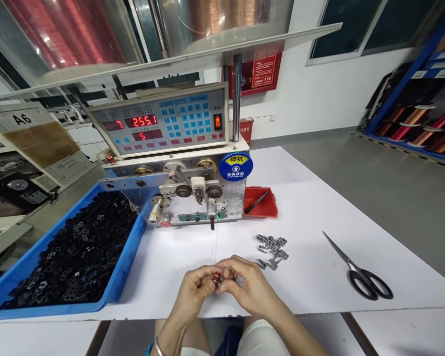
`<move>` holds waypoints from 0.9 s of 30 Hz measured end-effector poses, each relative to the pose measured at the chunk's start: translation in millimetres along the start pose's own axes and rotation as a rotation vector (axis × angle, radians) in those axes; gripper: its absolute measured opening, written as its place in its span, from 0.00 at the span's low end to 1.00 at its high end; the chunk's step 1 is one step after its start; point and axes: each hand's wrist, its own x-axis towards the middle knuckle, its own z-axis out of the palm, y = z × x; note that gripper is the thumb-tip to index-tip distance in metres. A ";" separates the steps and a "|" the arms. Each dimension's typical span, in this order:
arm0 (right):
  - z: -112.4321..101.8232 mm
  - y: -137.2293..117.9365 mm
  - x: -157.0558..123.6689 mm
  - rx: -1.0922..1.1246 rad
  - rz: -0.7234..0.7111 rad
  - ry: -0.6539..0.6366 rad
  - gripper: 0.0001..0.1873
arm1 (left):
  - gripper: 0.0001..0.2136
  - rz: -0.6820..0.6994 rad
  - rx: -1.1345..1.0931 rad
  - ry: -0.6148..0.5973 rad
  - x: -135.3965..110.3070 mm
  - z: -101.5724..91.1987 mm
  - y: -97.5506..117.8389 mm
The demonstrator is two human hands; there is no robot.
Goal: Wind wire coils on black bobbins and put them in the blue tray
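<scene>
Near the front edge of the white table, my left hand (196, 287) pinches a small red coil (216, 279) between thumb and fingers. Against the coil's other side, my right hand (246, 282) is closed, its thumb and fingertips on the darker grey end of the piece. A thin wire (217, 242) drops from the winding machine's nozzle (212, 221) to my fingertips. Just beyond my right hand lies a loose pile of small grey metal-looking parts (271, 247). My fingers cover much of the coil.
The winding machine (193, 198) stands ahead, its panel (163, 121) lit with red digits. At left sits a blue tray (124, 277) of small black parts. A red bin (270, 210) holding a black pen (257, 201) is beside the machine; scissors (359, 272) lie at right.
</scene>
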 end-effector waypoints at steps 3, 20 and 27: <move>1.9 2.8 8.7 0.056 0.047 -0.011 0.09 | 0.20 -0.004 -0.027 -0.073 6.2 -4.7 0.0; 13.0 20.3 10.2 0.134 0.103 0.161 0.07 | 0.24 -0.076 0.023 -0.012 30.0 -3.3 2.1; 12.4 27.9 9.6 0.050 0.169 0.249 0.07 | 0.12 0.166 0.347 0.130 38.7 10.7 17.4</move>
